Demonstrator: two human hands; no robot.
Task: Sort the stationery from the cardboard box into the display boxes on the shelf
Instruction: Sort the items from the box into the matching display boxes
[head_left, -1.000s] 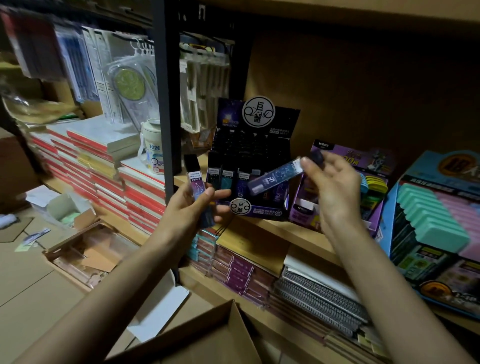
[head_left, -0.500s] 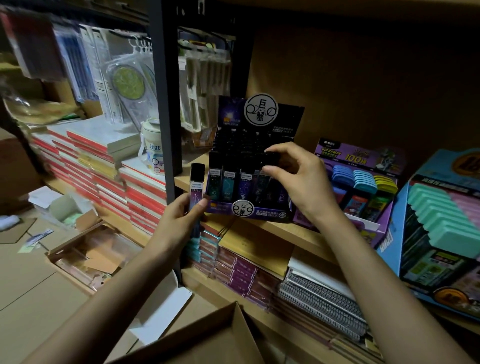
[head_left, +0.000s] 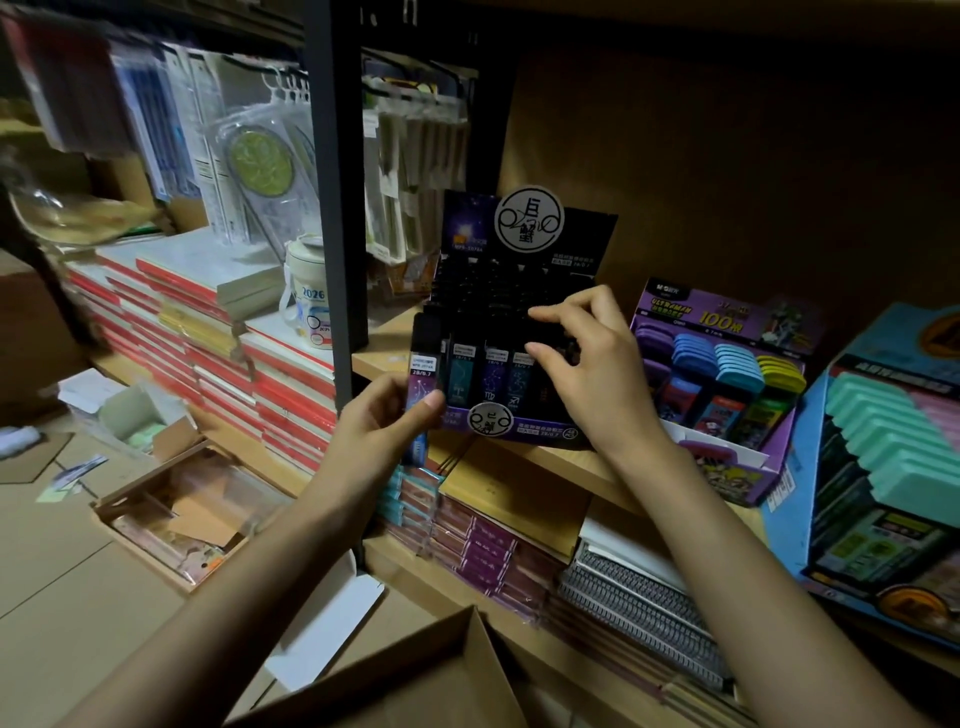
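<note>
A: What is nearest to the person?
B: The open cardboard box (head_left: 415, 686), at the bottom edge; I cannot see inside it. Above it the left hand (head_left: 379, 431) grips one lead case (head_left: 423, 371), thumb across its printed front, fingers behind it. The case stands upright, just beside the left front corner of the dark display box (head_left: 540, 435).
A: And the other hand?
B: The right hand (head_left: 592, 379) is a little farther, over the right part of the front row of cases (head_left: 493, 376) in that box. Its fingers (head_left: 550, 312) are curved down over the tops; whether they pinch a case or only touch, I cannot tell.
A: How will such a case handle?
B: I think it is light, stiff plastic and smooth, so it may slip. The leads inside probably break if it drops. I would take it by the narrow long sides near the top, so the lower end is free to enter a slot.
A: And behind?
B: The dark box sits on the wooden shelf (head_left: 384, 359), with a purple display box (head_left: 722, 312) just beside it.
</note>
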